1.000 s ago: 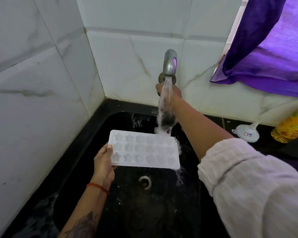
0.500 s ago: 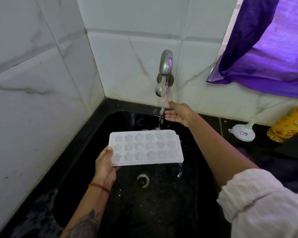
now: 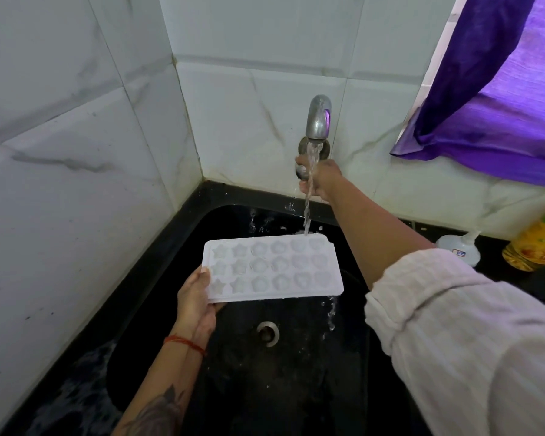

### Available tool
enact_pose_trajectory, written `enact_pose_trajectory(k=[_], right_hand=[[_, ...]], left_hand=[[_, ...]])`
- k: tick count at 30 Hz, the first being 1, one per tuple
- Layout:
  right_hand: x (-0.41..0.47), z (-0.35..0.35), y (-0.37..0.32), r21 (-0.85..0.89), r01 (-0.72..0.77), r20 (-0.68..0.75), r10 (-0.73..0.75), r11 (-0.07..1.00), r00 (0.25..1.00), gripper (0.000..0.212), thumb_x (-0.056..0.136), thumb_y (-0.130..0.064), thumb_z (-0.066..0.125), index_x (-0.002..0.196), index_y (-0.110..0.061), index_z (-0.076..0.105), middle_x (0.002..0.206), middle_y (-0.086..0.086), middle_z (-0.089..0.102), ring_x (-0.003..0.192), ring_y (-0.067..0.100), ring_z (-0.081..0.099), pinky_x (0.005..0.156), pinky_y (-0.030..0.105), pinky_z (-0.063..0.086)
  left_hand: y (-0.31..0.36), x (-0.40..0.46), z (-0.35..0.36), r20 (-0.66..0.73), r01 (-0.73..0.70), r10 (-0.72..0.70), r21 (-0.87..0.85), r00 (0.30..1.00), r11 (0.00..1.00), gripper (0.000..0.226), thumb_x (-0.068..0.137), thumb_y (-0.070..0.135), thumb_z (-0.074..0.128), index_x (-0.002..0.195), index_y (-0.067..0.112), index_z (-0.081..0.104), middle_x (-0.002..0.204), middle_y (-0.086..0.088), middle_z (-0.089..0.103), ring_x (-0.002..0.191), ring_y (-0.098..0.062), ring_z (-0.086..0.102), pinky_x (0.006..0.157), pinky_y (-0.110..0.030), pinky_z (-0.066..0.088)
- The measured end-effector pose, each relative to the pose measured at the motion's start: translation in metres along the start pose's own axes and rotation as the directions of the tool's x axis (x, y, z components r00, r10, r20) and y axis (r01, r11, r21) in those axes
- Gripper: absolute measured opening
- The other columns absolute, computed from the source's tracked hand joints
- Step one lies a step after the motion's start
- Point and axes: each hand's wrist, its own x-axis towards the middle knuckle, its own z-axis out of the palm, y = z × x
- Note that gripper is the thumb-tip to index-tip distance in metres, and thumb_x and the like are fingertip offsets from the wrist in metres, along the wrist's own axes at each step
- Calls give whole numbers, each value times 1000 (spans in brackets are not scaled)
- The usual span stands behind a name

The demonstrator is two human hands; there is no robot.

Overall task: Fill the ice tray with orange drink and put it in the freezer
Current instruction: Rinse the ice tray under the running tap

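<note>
A white ice tray [image 3: 272, 268] with star and round moulds is held level over the black sink [image 3: 183, 221]. My left hand [image 3: 195, 302] grips its near left corner. Water streams from the metal tap [image 3: 318, 122] on the back wall and lands on the tray's far right edge, spilling off the right side. My right hand [image 3: 323, 179] is closed around the tap's knob under the spout. An orange drink bottle [image 3: 535, 243] lies at the far right on the counter, partly cut off.
A white funnel [image 3: 460, 250] sits on the black counter beside the bottle. The sink drain [image 3: 267, 332] is below the tray. Marble tile walls close in the left and back. A purple curtain [image 3: 497, 89] hangs at the upper right.
The water thinned to a trickle while my right hand dropped away from the knob; now that hand is back on the knob and the stream is stronger. The tray has stayed in place.
</note>
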Motion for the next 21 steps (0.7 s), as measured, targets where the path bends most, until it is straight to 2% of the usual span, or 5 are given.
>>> enact_pose_trajectory(k=[3,8,12,16,21], right_hand=[[-14,-18,3,-31,-15,133,19,999,991,39,87,-37,61,103,-2,57,82,12,62,68,21,63,52,27,55],[-61,-48,60,-483,-83,101,150,872,984,61,84,-57,54,121,-9,53,117,8,59,105,28,56,78,40,49],[-112,-68,119,-363,-248,268,356,898,895,45,86,-38,62,121,-10,56,118,9,62,104,32,61,75,48,57],[-141,-71,130,-178,-191,276,235,965,932,31,88,-10,60,118,-5,56,108,12,66,95,27,65,69,40,60],[-159,-71,97,-440,84,116,-36,894,993,33,83,-15,66,116,-13,62,105,8,67,93,23,65,80,35,54]], left_hand=[[2,-1,-1,5,6,-6,-2,1000,1000,23,98,15,45,116,10,57,107,-11,64,88,-25,64,65,-43,52],[-4,-1,-7,8,25,-25,1,1000,1000,28,98,15,45,123,6,55,112,-14,62,93,-28,63,67,-45,52],[-18,2,-14,-8,79,-79,-33,997,996,27,98,16,45,122,8,55,112,-15,63,93,-30,63,70,-48,52],[-32,1,-16,-4,145,-145,-32,989,989,21,98,19,44,115,12,56,111,-14,63,85,-27,64,71,-48,52],[-48,-8,-14,22,253,-265,231,964,940,33,96,12,45,128,10,51,113,-14,63,88,-28,60,83,-47,47]])
